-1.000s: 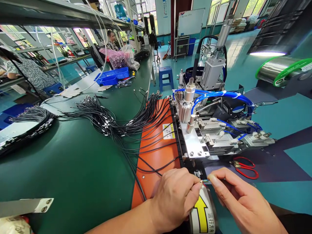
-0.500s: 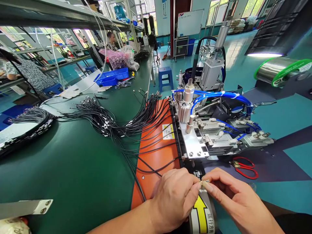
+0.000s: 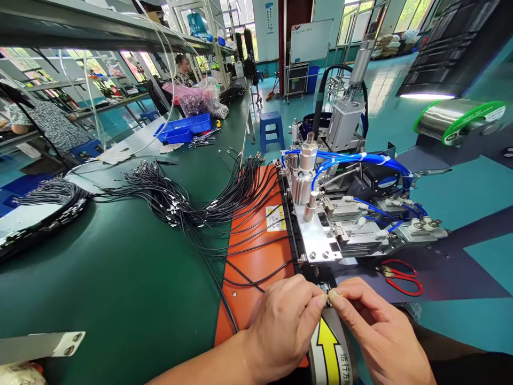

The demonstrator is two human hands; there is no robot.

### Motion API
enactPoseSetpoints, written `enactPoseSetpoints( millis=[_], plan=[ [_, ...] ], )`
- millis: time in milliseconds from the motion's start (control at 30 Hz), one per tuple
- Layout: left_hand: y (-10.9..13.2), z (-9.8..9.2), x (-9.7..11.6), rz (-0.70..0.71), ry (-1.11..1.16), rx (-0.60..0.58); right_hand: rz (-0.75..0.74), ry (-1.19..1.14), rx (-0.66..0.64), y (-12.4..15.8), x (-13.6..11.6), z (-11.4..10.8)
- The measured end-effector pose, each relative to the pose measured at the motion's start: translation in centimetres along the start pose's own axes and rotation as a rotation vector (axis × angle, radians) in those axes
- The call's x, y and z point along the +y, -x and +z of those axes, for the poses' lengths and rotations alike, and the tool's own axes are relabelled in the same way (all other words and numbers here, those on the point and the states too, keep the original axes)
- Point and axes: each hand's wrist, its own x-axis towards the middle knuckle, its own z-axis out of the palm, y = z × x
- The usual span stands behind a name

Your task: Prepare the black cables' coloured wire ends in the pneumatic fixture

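My left hand (image 3: 286, 321) is closed in a pinch, thumb against forefinger; whatever lies between those fingertips is hidden. Just beside it, my right hand (image 3: 377, 321) pinches a small metal piece (image 3: 337, 293), of which only a sliver shows. The two sets of fingertips nearly meet above a grey track end (image 3: 344, 334) marked with a yellow arrow. Right beyond the fingertips is the front of a machine with a metal plate (image 3: 316, 235) and blue air hoses (image 3: 360, 158). Black cables (image 3: 256, 246) run across an orange panel (image 3: 256, 267) to the machine's edge.
A thick bundle of black cables (image 3: 172, 195) lies on the green table (image 3: 132, 283). Red-handled cutters (image 3: 403, 275) rest right of the machine. A solder wire spool (image 3: 457, 120) hangs at right. Farther back are a blue bin (image 3: 184, 128) and a blue stool (image 3: 271, 131).
Both hands have shifted slightly left, fingertips still close together. The small metal piece, plainer before, is now mostly covered by my right fingers. The view has moved slightly.
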Motion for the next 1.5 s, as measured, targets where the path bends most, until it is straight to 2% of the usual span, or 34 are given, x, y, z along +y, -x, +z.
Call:
enactPoseSetpoints(
  millis=[167,333,567,733,933,1167,1500],
  plan=[
    [0.0,-0.1,0.1,-0.007,0.013,-0.01,-0.031,0.039,-0.015,-0.4,-0.1,-0.4],
    [0.1,0.0,0.1,0.012,-0.01,-0.015,-0.047,0.153,-0.137,-0.5,-0.7,-2.0],
    [0.1,0.0,0.1,0.014,-0.018,-0.022,-0.159,0.34,-0.149,-0.7,-1.8,-3.6],
    [0.1,0.2,0.1,0.027,-0.035,-0.01,-0.124,0.402,-0.155,-0.7,-1.7,-3.6],
    [0.2,0.3,-0.2,0.048,-0.068,-0.009,0.003,0.252,-0.16,-0.7,-1.5,-3.1],
    [0.2,-0.7,-0.2,0.037,-0.017,-0.019,0.216,-0.064,-0.072,-0.9,-0.7,-1.7],
    [0.1,-0.3,-0.5,0.034,-0.079,0.042,0.279,-0.124,0.008,-1.3,1.8,-1.0]
  ],
)
